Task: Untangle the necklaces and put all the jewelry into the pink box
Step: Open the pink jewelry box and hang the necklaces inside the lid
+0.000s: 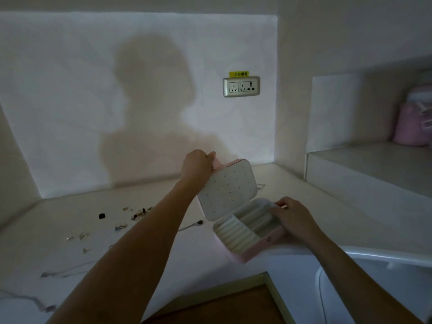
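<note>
Nearest, two bare forearms; left hand (pixel 197 166) curled round the pink edge of the raised lid (pixel 228 192), right hand (pixel 295 217) pinching the rim of the pink box (pixel 247 251), on the pale counter (pixel 350 218). Ribbed white padding inside, dotted lining above. Small jewelry (pixel 139 212) leftward, blurred.

Box (pixel 251 250): pink shell, smooth, matt, leather-like.
Lid (pixel 230 192): white inner face, matt, dotted with small holes.
Rolls (pixel 233 232): cream, soft and padded-looking, inside the box.
Snap (pixel 268 239): shiny metal stud on the box front.
Counter (pixel 198 258): pale, smooth, slight sheen; grey veins left of the box.
Jewelry (pixel 140 212): small glinting bits left of the box.
Socket (pixel 241 86): silvery satin frame, above the box.
Floor (pixel 222 305): brown, wood-like, below the box.
</note>
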`<state>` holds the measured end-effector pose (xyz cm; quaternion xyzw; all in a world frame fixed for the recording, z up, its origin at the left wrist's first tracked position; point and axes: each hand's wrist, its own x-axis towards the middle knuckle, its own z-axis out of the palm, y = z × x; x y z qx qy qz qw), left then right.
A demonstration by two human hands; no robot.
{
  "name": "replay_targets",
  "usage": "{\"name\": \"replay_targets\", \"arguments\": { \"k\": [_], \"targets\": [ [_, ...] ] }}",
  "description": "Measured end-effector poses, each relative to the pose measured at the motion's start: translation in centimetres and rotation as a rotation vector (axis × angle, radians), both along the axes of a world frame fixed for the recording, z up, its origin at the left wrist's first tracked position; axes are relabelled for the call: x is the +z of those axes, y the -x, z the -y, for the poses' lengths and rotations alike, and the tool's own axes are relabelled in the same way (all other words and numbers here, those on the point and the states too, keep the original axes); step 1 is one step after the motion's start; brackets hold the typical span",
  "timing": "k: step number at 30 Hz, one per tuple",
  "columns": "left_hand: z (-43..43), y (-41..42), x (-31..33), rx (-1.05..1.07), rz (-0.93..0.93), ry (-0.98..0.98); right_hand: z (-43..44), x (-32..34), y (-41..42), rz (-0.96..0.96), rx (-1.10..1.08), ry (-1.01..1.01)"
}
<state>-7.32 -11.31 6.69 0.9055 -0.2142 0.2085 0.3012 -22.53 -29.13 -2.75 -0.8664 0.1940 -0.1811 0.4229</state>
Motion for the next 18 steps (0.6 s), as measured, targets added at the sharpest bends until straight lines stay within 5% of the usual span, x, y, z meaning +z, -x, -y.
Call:
{"name": "replay_targets", "arguments": {
  "k": [8,18],
  "targets": [
    [0.6,-3.8,-5.0,0.037,-0.252,0.122,-0.4,-1.3,-0.2,-0.063,-0.016,0.118],
    [-0.2,-5.4,-9.2,-0.176,-0.289,-0.054,-3.5,-2.2,-2.1,-0.031,-0.016,0.246]
  ]
}}
